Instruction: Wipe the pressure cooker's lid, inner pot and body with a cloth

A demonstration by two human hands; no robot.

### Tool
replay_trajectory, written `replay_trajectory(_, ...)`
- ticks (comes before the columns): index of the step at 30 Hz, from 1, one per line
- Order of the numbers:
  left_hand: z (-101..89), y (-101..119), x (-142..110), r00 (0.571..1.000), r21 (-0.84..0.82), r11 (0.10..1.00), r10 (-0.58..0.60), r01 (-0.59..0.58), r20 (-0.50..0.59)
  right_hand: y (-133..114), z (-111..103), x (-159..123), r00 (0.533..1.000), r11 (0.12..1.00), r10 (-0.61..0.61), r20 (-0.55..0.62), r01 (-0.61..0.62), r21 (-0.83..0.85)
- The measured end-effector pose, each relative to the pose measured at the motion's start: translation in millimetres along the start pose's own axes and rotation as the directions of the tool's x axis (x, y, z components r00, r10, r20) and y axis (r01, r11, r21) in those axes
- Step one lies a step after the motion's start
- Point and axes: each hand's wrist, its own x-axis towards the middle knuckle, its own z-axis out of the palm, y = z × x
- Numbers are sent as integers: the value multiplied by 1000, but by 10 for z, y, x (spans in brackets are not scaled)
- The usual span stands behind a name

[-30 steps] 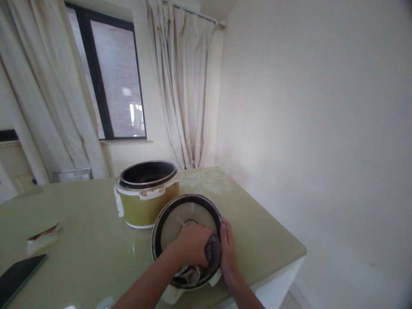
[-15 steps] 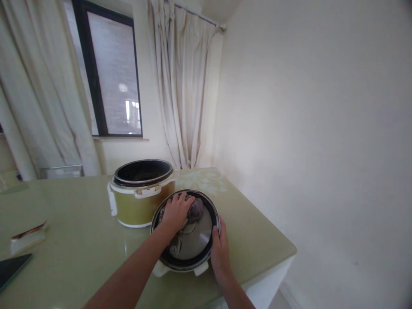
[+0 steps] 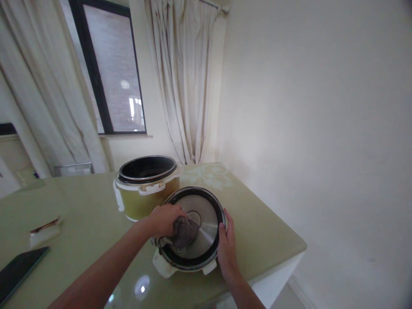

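Note:
A round cooker lid (image 3: 202, 223) lies upside down on the green table (image 3: 80, 240), its metal inner plate facing up. My left hand (image 3: 164, 219) is closed on a grey cloth (image 3: 184, 231) and presses it onto the lid's left side. My right hand (image 3: 227, 246) grips the lid's right rim, fingers curled over the edge. Just behind the lid stands the open olive-and-white cooker body (image 3: 146, 186) with its dark inner pot showing.
A dark tablet or phone (image 3: 19, 270) and a small white block (image 3: 45, 231) lie at the table's left. The table's right edge and corner are close to the lid. Behind hang pale curtains (image 3: 183, 81) beside a dark-framed window (image 3: 111, 73); a white wall is on the right.
My left hand has drawn the cloth from the lid's far side back to its near left. My right hand stays on the right rim. The camera view shifted slightly.

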Motion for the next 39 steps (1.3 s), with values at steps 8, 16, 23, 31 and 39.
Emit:
replay_trajectory(8, 45, 542, 247, 947, -42, 954, 298, -295, 123, 22, -11, -19, 999, 999, -34, 5, 34, -1)
replay_trajectory(16, 165, 922, 552, 920, 98, 931, 364, -352, -149, 36, -7, -8, 999, 999, 36, 19, -37, 33)
replay_trajectory(23, 211, 988, 724, 916, 93, 960, 280, -264, -287, 32, 0, 30, 1000, 999, 10, -3, -10, 32)
replay_trajectory(31, 264, 546, 805, 841, 39, 993, -72, 110, -536, 76, -56, 0, 1000, 1000, -1, -22, 1, -16)
replay_trajectory(39, 256, 86, 439, 944, -51, 996, -92, 80, -316, -62, -62, -44, 1000, 1000, -9, -10, 9, -7)
